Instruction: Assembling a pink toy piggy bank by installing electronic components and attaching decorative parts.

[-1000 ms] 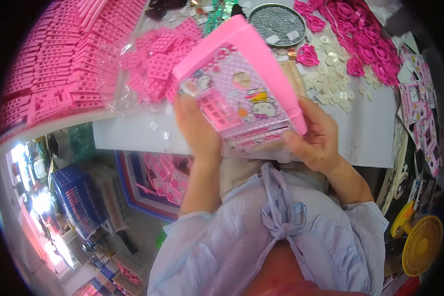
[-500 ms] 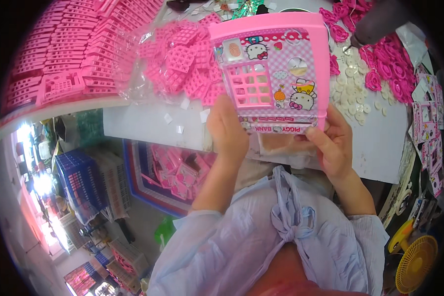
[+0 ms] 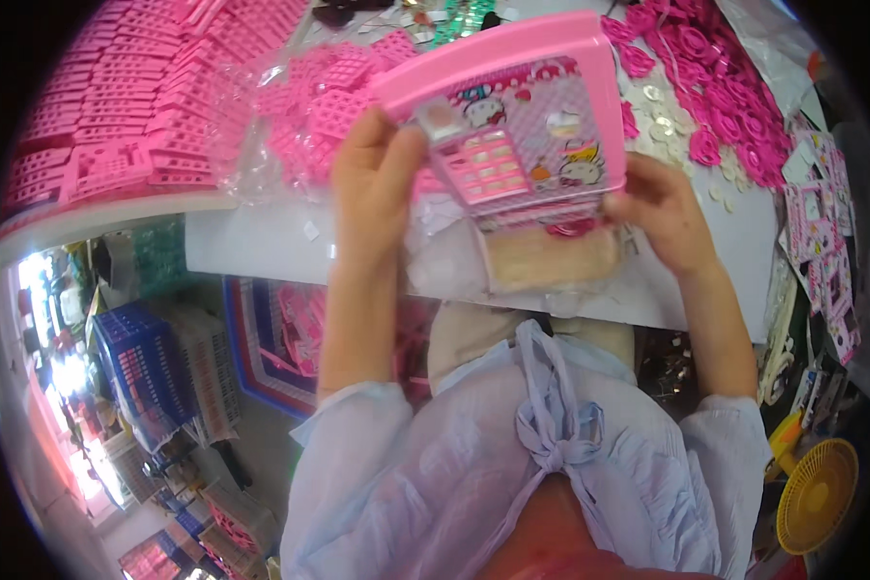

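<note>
Between both hands is a pink plastic toy piggy-bank panel (image 3: pixel 541 106), with cartoon stickers and a pink keypad grid (image 3: pixel 488 164). It is tilted above the near part of the white worktable (image 3: pixel 280 237). My left hand (image 3: pixel 382 179) is closed on its left edge, thumb in front. At the lower right corner, my right hand (image 3: pixel 667 208) pinches the panel. Just below the panel, a beige block (image 3: pixel 551 261) lies at the table's near edge. A heap of loose pink keypad grids (image 3: pixel 324 111) lies beyond my left hand.
Stacked pink panels (image 3: pixel 116 106) fill the far left. White discs (image 3: pixel 662 121) and magenta coiled wires (image 3: pixel 734 116) lie at the right. A blue-rimmed crate (image 3: pixel 251 358) of pink parts stands below the table, and a yellow fan (image 3: pixel 818 493) at lower right.
My left hand has moved up and left along the panel's side. The panel has tipped back and shifted left, uncovering more of the beige block. A dark tool at upper right has left the view.
</note>
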### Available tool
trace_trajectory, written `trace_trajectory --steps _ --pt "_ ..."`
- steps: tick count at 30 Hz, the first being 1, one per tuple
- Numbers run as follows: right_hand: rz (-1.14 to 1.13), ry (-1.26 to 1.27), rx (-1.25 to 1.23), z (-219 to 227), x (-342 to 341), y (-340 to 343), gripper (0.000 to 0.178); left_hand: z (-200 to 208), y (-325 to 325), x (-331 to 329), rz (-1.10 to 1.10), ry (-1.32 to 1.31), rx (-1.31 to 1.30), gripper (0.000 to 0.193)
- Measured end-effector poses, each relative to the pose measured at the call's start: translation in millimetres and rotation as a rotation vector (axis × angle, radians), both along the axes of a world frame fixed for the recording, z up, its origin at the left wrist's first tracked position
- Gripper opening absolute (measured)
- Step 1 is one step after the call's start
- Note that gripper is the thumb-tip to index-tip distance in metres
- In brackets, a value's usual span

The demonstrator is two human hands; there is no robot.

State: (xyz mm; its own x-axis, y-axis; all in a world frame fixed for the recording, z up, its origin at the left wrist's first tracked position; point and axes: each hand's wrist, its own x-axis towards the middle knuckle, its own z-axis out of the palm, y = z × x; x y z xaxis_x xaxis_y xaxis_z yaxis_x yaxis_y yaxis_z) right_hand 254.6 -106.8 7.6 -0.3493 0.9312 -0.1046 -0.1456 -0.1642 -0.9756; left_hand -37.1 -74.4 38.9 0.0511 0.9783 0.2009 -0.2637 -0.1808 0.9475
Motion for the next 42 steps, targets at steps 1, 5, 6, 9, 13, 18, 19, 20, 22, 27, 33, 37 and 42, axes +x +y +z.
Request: trace_trajectory --steps 1,5,6,9,13,18,19,20,22,27,33,37,42 --pt "-0.052 -0.125 0.164 3.7 5.0 11.0 0.045 1.8 -4.1 -1.1 0.028 0.11 0.152 0.025" --pt "-0.085 -0.652 0.864 19.0 14.2 40.9 0.04 15.9 -3.9 -9.2 -0.183 0.703 0.855 0.027" --pt "-0.044 -0.774 1.067 19.9 15.6 45.3 0.041 6.6 -7.4 -13.1 -0.208 0.79 0.868 0.03" --pt "0.259 -0.742 0.94 -11.8 28.3 30.5 0.045 -32.0 -31.9 -21.8 -0.275 1.002 0.839 0.034" --pt "0.263 -0.982 0.961 -13.6 20.1 11.0 0.047 -50.3 -51.4 -12.2 -0.349 1.059 0.633 0.035" --pt "0.21 -1.098 1.03 -32.5 9.8 5.1 0.055 -46.0 -44.6 -18.7 -0.467 1.066 0.619 0.045" --pt "0.202 -1.123 1.024 -33.8 9.6 2.3 0.056 -42.1 -45.2 -13.8 -0.405 1.068 0.611 0.047" --pt "0.197 -1.146 1.019 -35.2 8.6 -0.1 0.057 -37.3 -48.2 -5.0 -0.34 1.07 0.6 0.05" --pt "0.167 -1.114 0.994 -38.4 5.3 -3.3 0.056 -31.9 -54.7 14.1 -0.326 1.123 0.566 0.054" --pt "-0.045 -0.883 0.74 -31.5 24.1 -9.0 0.047 -43.4 -60.8 29.6 -0.447 1.232 0.518 0.06" --pt "-0.275 -1.139 0.475 -23.3 86.9 9.1 0.031 -48.2 -57.7 31.3 -0.431 1.169 0.528 0.055" --pt "-0.124 -1.257 0.836 -36.5 84.0 29.2 0.03 -50.3 -56.9 32.9 -0.433 1.154 0.521 0.056" --pt "-0.168 -1.148 0.706 -26.9 78.5 38.1 0.028 -45.4 -62.4 34.7 -0.283 1.017 0.503 0.039"
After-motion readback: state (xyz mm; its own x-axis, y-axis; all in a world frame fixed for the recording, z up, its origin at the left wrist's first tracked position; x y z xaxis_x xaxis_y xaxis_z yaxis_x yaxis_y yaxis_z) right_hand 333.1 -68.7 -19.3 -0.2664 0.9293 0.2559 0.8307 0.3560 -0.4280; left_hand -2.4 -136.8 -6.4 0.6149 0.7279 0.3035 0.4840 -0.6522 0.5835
